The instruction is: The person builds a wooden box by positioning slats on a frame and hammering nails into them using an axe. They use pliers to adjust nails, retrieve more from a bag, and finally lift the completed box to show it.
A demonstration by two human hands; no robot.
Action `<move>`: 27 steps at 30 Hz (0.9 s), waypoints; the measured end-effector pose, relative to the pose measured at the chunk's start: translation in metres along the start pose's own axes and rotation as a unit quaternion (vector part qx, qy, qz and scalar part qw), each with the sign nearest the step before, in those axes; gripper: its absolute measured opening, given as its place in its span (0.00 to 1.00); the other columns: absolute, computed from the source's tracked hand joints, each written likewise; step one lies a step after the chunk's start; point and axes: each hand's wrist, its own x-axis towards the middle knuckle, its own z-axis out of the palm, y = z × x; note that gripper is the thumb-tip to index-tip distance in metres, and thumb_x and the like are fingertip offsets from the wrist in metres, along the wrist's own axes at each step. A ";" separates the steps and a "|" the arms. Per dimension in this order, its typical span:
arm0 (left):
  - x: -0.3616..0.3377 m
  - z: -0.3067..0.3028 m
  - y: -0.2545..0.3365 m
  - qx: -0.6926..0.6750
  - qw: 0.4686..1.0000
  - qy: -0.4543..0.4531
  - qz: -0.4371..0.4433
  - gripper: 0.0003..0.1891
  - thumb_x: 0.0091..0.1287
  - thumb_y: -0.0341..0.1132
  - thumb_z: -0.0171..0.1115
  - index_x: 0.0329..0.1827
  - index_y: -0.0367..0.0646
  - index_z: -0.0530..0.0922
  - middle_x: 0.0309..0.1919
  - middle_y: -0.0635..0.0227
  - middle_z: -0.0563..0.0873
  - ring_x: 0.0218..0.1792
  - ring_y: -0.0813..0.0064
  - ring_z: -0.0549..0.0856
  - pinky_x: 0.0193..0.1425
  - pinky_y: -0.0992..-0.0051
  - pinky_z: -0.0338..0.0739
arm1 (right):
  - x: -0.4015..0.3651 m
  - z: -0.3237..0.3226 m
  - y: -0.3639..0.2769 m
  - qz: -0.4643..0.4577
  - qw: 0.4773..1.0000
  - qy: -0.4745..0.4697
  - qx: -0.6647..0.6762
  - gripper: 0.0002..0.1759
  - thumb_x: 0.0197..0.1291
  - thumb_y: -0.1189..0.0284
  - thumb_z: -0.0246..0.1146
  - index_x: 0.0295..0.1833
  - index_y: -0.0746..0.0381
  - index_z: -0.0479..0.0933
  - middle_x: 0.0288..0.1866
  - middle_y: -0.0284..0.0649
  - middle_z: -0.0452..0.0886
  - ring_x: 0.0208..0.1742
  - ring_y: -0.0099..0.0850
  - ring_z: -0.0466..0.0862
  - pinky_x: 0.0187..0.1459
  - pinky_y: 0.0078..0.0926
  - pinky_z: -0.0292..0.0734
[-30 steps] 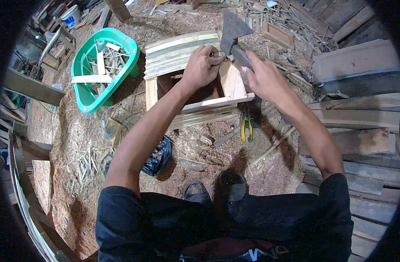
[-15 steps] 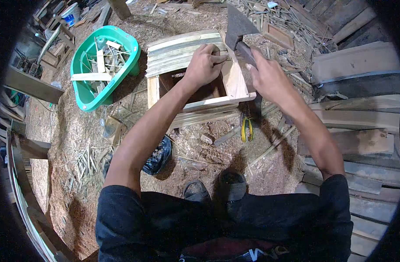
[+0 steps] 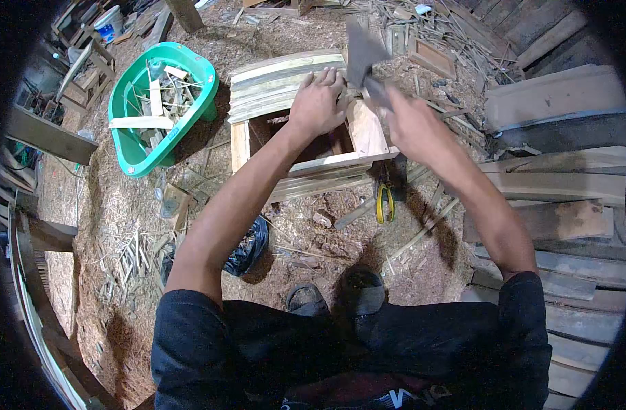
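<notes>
While the right hand (image 3: 417, 126) is closed round a hatchet (image 3: 364, 58), its blurred head pointing away from the person and its handle slanting back rightward, the left hand (image 3: 320, 106) lies loosely open on a wooden box (image 3: 368, 130), fingers outstretched over the slats (image 3: 279, 76); I can't tell whether it pinches anything. Those slats run left to right, the box's dark opening nearer the person. Left of it, a green tub (image 3: 132, 156) holds wood scraps (image 3: 156, 99); a black bag's (image 3: 248, 253) contents are unclear.
</notes>
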 end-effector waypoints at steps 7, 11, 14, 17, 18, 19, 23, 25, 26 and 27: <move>-0.001 -0.001 0.000 -0.006 1.000 -0.005 0.000 0.27 0.69 0.45 0.56 0.65 0.33 0.75 0.68 0.45 0.76 0.73 0.54 0.70 0.78 0.53 0.61 | 0.006 -0.007 -0.005 -0.019 0.998 0.063 0.021 0.22 0.69 0.71 0.57 0.64 0.69 0.65 0.36 0.66 0.82 0.41 0.64 0.83 0.45 0.59 0.77; 0.001 -0.002 0.002 0.001 1.000 -0.009 -0.005 0.28 0.69 0.46 0.56 0.65 0.33 0.74 0.68 0.46 0.75 0.73 0.55 0.70 0.78 0.53 0.61 | 0.002 0.002 -0.003 -0.003 1.000 0.024 -0.017 0.22 0.67 0.74 0.56 0.63 0.71 0.65 0.34 0.66 0.83 0.40 0.64 0.84 0.45 0.59 0.80; -0.001 -0.004 0.001 0.002 1.000 -0.011 -0.006 0.28 0.70 0.46 0.56 0.65 0.32 0.74 0.68 0.46 0.75 0.74 0.55 0.70 0.78 0.54 0.61 | 0.001 0.012 0.010 -0.022 0.999 -0.005 -0.029 0.21 0.67 0.74 0.55 0.63 0.71 0.65 0.34 0.66 0.83 0.39 0.65 0.84 0.43 0.60 0.79; -0.001 -0.003 0.001 0.006 1.000 0.005 0.000 0.27 0.70 0.46 0.56 0.65 0.34 0.74 0.68 0.47 0.76 0.72 0.53 0.72 0.77 0.54 0.62 | 0.003 0.001 0.003 0.019 0.999 0.004 0.035 0.22 0.70 0.71 0.57 0.64 0.69 0.66 0.36 0.67 0.82 0.43 0.63 0.84 0.46 0.57 0.76; -0.002 -0.001 0.001 0.010 1.000 0.011 0.002 0.26 0.71 0.45 0.56 0.65 0.35 0.75 0.68 0.47 0.76 0.71 0.52 0.73 0.77 0.54 0.63 | 0.003 0.002 0.004 0.016 0.999 0.023 0.025 0.22 0.70 0.71 0.57 0.65 0.69 0.66 0.37 0.67 0.82 0.44 0.64 0.84 0.46 0.57 0.76; -0.002 0.000 0.000 0.005 1.000 0.016 0.006 0.26 0.70 0.45 0.56 0.65 0.35 0.75 0.67 0.47 0.76 0.71 0.51 0.73 0.77 0.54 0.63 | 0.003 0.004 0.007 0.012 0.999 0.043 0.016 0.23 0.70 0.71 0.57 0.66 0.69 0.65 0.38 0.67 0.82 0.45 0.64 0.84 0.47 0.57 0.76; -0.004 -0.005 -0.002 -0.034 0.999 0.031 0.025 0.23 0.69 0.43 0.58 0.61 0.36 0.78 0.67 0.49 0.77 0.70 0.50 0.74 0.75 0.53 0.65 | 0.000 0.004 0.013 -0.006 0.998 0.050 0.039 0.24 0.70 0.71 0.57 0.68 0.68 0.65 0.43 0.66 0.83 0.48 0.63 0.83 0.49 0.53 0.77; -0.007 -0.011 -0.003 -0.047 0.997 0.051 0.039 0.20 0.68 0.41 0.61 0.58 0.37 0.80 0.65 0.51 0.79 0.66 0.51 0.76 0.72 0.54 0.68 | 0.001 0.017 0.029 -0.007 0.997 0.058 0.055 0.24 0.70 0.70 0.58 0.68 0.68 0.65 0.47 0.65 0.82 0.52 0.61 0.83 0.52 0.51 0.77; -0.011 -0.015 -0.004 -0.044 0.995 0.069 0.048 0.18 0.67 0.39 0.62 0.56 0.38 0.82 0.63 0.53 0.80 0.64 0.53 0.78 0.69 0.54 0.70 | 0.001 0.024 0.037 -0.007 0.996 0.062 0.063 0.24 0.70 0.70 0.58 0.68 0.68 0.65 0.49 0.64 0.82 0.53 0.60 0.83 0.53 0.50 0.77; -0.015 -0.019 -0.006 -0.042 0.994 0.085 0.057 0.16 0.66 0.38 0.63 0.54 0.40 0.83 0.61 0.55 0.82 0.62 0.54 0.80 0.67 0.55 0.71 | 0.002 0.025 0.038 -0.002 0.995 0.068 0.071 0.24 0.70 0.70 0.58 0.67 0.69 0.66 0.50 0.64 0.82 0.54 0.60 0.82 0.54 0.49 0.76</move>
